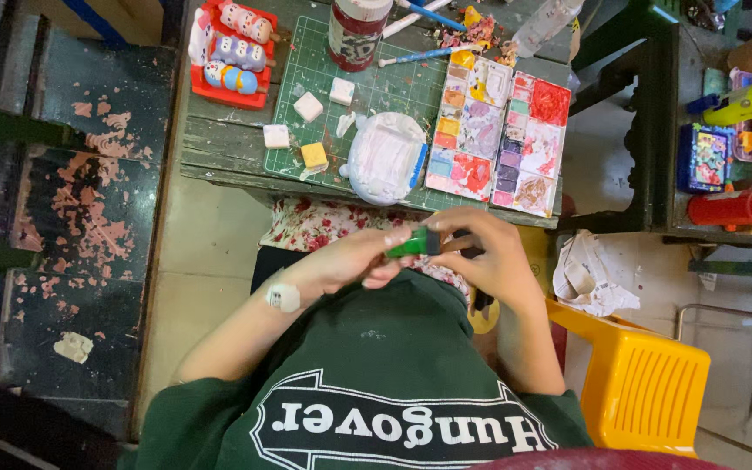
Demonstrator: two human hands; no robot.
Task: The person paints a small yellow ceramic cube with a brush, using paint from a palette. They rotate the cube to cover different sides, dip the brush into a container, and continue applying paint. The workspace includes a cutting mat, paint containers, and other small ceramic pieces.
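— What is being handled?
— A small green tube (413, 244) is pinched between left hand (354, 261) and right hand (489, 257), both grips clenched on it, below the counter (219, 144) edge.
— The next move?
— Probably careful twisting at its cap.

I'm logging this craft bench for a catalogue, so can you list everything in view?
green block: 1, green, held between both hands
cutting mat: 1, green, on the table
paint palette: 2 joined trays, many colours, mat's right side
white lump: 1, white, beside the palette
small cubes: 4, three white, one yellow, on the mat's left part
painted figures: 3, on a red tray
jar: 1, dark red, top of mat
brushes: 2, blue
chair: 1, yellow
left hand: grip on the block
right hand: grip on the block
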